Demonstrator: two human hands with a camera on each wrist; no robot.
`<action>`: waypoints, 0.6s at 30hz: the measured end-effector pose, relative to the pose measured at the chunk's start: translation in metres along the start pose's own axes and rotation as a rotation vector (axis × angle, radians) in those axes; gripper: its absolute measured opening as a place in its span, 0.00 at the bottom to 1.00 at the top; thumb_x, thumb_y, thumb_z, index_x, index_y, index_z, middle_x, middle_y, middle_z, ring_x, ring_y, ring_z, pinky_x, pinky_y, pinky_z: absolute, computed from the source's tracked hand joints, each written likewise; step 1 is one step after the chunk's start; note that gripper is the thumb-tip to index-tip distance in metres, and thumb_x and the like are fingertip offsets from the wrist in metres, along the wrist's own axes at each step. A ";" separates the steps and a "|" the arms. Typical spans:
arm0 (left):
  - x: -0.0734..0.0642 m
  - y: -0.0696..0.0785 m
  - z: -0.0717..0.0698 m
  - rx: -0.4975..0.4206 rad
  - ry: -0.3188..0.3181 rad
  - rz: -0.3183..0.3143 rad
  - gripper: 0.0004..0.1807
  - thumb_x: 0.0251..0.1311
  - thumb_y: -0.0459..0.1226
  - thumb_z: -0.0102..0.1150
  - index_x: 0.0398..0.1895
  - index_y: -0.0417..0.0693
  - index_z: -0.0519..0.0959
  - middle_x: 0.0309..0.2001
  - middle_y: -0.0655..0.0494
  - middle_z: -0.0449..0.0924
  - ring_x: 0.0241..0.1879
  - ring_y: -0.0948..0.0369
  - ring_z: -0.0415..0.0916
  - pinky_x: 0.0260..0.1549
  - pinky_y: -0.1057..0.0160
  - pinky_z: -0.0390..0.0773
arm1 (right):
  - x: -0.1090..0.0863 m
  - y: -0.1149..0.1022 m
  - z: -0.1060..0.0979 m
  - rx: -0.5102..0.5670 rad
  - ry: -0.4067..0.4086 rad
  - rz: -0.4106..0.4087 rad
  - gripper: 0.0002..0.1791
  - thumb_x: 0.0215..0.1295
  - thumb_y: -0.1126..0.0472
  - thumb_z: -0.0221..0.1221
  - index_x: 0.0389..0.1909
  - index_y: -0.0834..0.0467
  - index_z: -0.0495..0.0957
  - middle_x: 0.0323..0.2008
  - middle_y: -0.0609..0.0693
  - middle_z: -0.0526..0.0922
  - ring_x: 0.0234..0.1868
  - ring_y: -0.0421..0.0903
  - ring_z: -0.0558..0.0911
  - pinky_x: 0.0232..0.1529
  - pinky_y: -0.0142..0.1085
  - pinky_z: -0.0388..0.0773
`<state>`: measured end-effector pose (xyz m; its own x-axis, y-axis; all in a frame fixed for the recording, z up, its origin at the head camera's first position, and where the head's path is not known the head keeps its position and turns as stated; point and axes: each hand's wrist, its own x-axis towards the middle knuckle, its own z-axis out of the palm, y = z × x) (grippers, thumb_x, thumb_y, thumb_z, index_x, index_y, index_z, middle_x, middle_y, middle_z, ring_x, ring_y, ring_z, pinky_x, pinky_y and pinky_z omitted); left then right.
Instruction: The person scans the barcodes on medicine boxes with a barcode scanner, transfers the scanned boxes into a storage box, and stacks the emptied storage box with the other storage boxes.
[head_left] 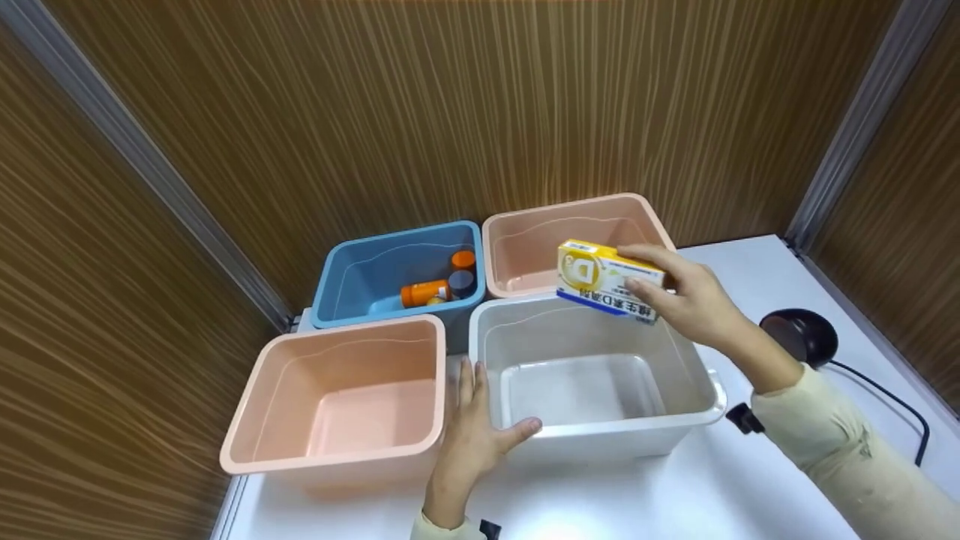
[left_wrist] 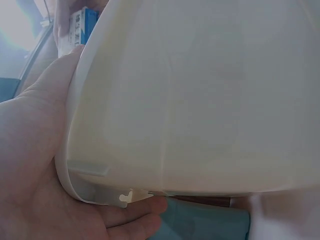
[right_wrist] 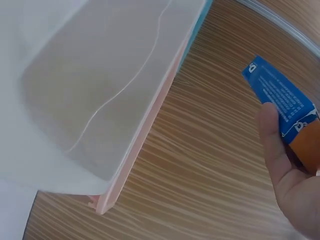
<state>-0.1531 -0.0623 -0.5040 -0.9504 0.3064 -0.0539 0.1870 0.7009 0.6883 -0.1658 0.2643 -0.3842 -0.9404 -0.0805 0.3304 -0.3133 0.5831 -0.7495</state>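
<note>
My right hand (head_left: pixel 694 296) grips a small medicine box (head_left: pixel 600 279), yellow, white and blue with a large D on its face, by its right end, thumb on one face. The box is tilted above the back of the white bin (head_left: pixel 626 429). In the right wrist view, the medicine box (right_wrist: pixel 280 92) shows a blue side with small print. My left hand (head_left: pixel 472 435) lies against the front left corner of that white bin, thumb over the front rim and straight fingers along its left side. The left wrist view shows the left hand (left_wrist: pixel 32 140) around the corner.
A blue bin (head_left: pixel 360 321) at the back left holds orange bottles (head_left: pixel 425 293) and a dark-capped one. One pink bin (head_left: pixel 337 466) stands front left, another pink bin (head_left: pixel 570 204) back right. A black round object (head_left: pixel 814 337) with a cable lies on the right.
</note>
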 end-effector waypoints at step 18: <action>-0.001 0.000 0.002 0.001 0.031 0.022 0.69 0.46 0.73 0.64 0.82 0.43 0.46 0.82 0.47 0.30 0.75 0.35 0.43 0.63 0.33 0.63 | -0.081 0.031 -0.014 0.136 0.401 -0.006 0.22 0.68 0.72 0.61 0.63 0.63 0.78 0.49 0.48 0.81 0.32 0.42 0.81 0.26 0.25 0.78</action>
<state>-0.1520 -0.0616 -0.5057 -0.9533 0.3016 -0.0158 0.2085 0.6948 0.6883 -0.0970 0.2997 -0.4262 -0.8209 0.2532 0.5119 -0.3583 0.4696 -0.8069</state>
